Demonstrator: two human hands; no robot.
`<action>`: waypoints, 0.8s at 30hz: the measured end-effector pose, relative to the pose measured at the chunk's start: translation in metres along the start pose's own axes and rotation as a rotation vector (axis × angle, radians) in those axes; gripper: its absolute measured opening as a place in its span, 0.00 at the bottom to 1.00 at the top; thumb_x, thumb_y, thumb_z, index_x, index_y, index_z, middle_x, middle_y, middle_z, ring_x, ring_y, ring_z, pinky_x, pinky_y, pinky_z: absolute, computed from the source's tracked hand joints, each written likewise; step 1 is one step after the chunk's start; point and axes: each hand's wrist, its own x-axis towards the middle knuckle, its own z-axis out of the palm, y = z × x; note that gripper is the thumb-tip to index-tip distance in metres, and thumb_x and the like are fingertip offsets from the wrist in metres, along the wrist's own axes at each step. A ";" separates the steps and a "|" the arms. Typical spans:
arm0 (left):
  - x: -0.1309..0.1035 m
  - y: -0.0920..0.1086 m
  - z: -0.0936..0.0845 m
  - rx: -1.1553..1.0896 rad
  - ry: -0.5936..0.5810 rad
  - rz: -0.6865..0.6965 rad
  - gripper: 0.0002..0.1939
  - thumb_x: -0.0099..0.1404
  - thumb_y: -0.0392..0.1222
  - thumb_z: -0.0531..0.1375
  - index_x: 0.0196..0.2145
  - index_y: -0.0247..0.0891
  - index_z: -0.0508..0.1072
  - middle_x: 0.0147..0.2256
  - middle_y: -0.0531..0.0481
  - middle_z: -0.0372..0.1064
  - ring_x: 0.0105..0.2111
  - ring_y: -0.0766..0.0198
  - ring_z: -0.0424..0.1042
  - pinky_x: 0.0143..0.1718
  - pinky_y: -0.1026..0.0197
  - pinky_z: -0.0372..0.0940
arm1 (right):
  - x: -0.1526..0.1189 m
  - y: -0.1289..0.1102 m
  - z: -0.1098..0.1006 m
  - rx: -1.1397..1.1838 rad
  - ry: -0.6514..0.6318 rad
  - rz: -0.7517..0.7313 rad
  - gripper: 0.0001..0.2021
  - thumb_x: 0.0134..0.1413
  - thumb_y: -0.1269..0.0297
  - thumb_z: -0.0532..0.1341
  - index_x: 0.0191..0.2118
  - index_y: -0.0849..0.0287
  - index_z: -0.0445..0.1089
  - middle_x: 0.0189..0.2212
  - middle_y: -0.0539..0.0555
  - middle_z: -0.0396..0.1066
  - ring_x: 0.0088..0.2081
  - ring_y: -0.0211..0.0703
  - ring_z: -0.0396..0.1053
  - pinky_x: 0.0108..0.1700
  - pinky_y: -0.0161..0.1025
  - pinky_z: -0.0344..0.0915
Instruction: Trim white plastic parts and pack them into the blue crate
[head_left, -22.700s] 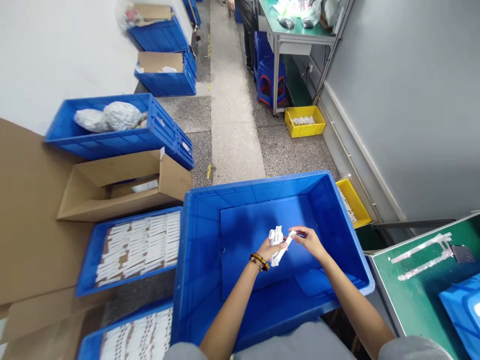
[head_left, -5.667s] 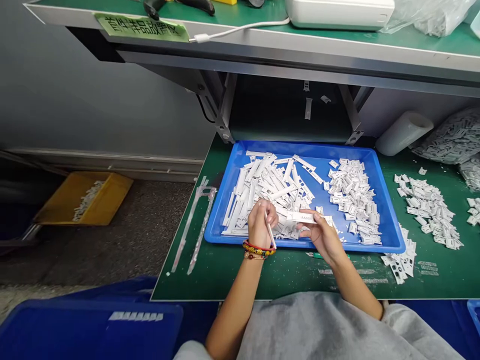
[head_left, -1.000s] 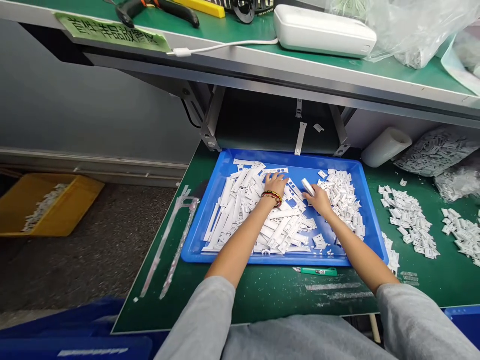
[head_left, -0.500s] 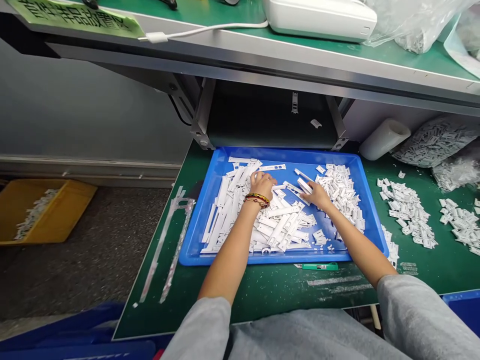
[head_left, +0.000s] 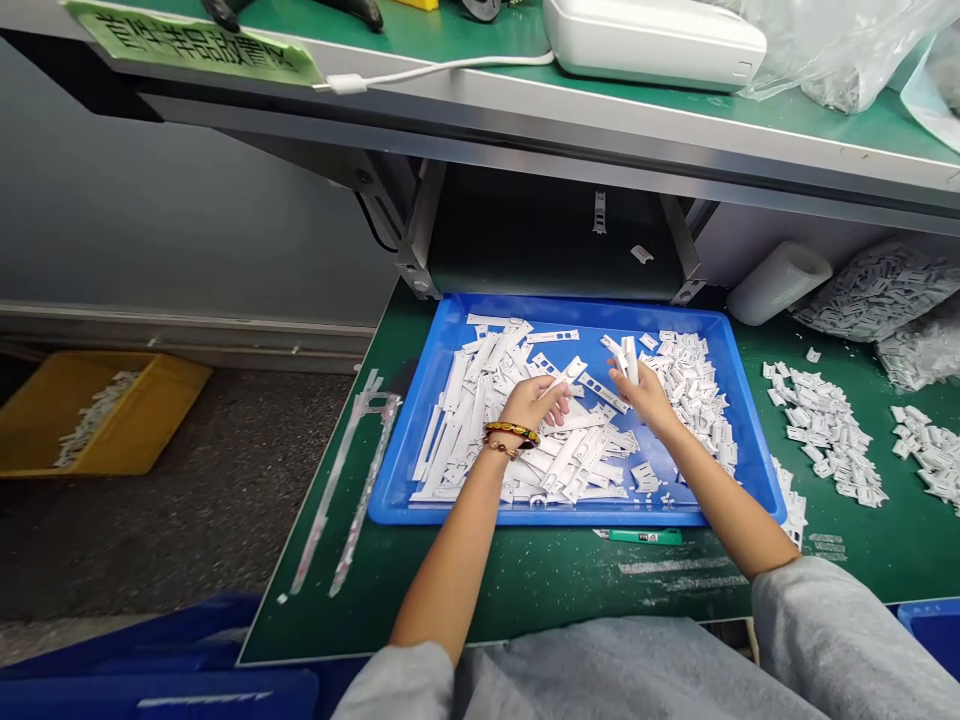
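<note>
A blue tray (head_left: 420,515) holds long white plastic strips (head_left: 469,400) on its left and small white plastic clips (head_left: 686,375) on its right. My left hand (head_left: 536,402), with bracelets at the wrist, is closed on a white plastic strip (head_left: 571,372) that points up and to the right above the pile. On the right side of the tray, my right hand (head_left: 643,392) grips white plastic pieces (head_left: 628,358) held upright between thumb and fingers. Their exact number is hard to make out. Between the hands lies a loose slotted strip (head_left: 604,392).
A dark conveyor belt (head_left: 540,230) behind the tray carries two white pieces. A green utility knife (head_left: 645,537) lies in front of the tray. Heaps of small clips (head_left: 825,430) cover the table's right side. A shelf edge (head_left: 525,125) runs overhead; a yellow bin (head_left: 142,440) stands at left.
My left hand has lifted from the pile with a strip in its fingers. My right hand has raised its pieces and turned them upright. The view has shifted slightly.
</note>
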 end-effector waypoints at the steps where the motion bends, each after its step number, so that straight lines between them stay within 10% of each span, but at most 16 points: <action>1: -0.006 0.000 -0.002 -0.050 0.007 -0.010 0.26 0.64 0.63 0.50 0.31 0.35 0.70 0.24 0.47 0.72 0.19 0.65 0.71 0.21 0.64 0.65 | -0.002 -0.001 0.004 -0.026 -0.064 -0.017 0.24 0.54 0.44 0.59 0.47 0.59 0.70 0.31 0.53 0.70 0.30 0.43 0.68 0.32 0.41 0.67; 6: -0.022 0.001 0.002 -0.188 0.015 -0.041 0.29 0.59 0.67 0.54 0.30 0.34 0.71 0.23 0.46 0.73 0.18 0.65 0.71 0.19 0.64 0.64 | -0.018 -0.019 0.022 -0.120 -0.137 -0.295 0.22 0.57 0.52 0.60 0.55 0.54 0.66 0.52 0.58 0.67 0.52 0.50 0.66 0.53 0.48 0.66; 12: -0.026 -0.001 0.024 -0.115 0.039 -0.050 0.22 0.61 0.59 0.56 0.29 0.35 0.72 0.23 0.48 0.73 0.19 0.63 0.73 0.18 0.65 0.63 | -0.028 -0.028 0.024 -0.081 -0.149 -0.313 0.17 0.56 0.62 0.58 0.51 0.56 0.67 0.42 0.54 0.70 0.30 0.37 0.68 0.36 0.38 0.68; 17: -0.036 0.006 0.040 0.082 0.110 0.009 0.09 0.62 0.44 0.59 0.27 0.39 0.72 0.17 0.53 0.70 0.22 0.61 0.73 0.26 0.64 0.65 | -0.027 -0.022 0.026 -0.088 -0.024 -0.219 0.14 0.44 0.69 0.58 0.40 0.57 0.69 0.24 0.45 0.64 0.23 0.35 0.62 0.30 0.35 0.62; 24: -0.005 0.014 0.053 0.278 -0.030 0.069 0.14 0.69 0.45 0.51 0.32 0.38 0.73 0.25 0.49 0.76 0.22 0.63 0.74 0.26 0.63 0.66 | -0.010 -0.017 0.020 0.515 -0.135 0.056 0.13 0.48 0.55 0.59 0.37 0.56 0.69 0.32 0.51 0.70 0.32 0.41 0.68 0.32 0.37 0.65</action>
